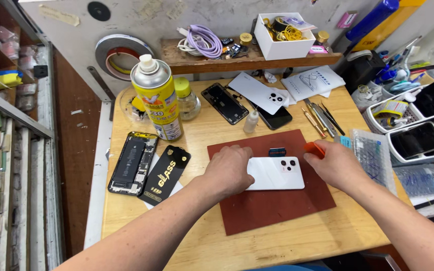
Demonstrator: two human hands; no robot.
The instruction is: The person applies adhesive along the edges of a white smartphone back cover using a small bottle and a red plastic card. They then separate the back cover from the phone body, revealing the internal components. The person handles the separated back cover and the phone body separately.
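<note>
Head view shows a wooden table (277, 241) with a dark red work mat (272, 211) laid on it, and every place below is told from that mat. On the mat's upper middle lies a white phone (277, 173), back up, its camera lenses towards the right end. The left hand (228, 169) presses palm-down on the phone's left end, fingers curled over it, closed round nothing else. The right hand (333, 164) rests at the mat's right edge, just beside the phone's right end, with its fingers pinched shut on a small orange pick (314, 148).

Left of the mat and well apart from it lies an opened phone body (132, 163), insides up, and between that and the mat a black flat packet (166, 173). Beyond the mat's upper left corner stands a yellow spray can (157, 98). Beyond its upper edge lie a dark screen panel (224, 103) and a small white dropper bottle (250, 122). Past its upper right corner lie metal tweezers (321, 118).
</note>
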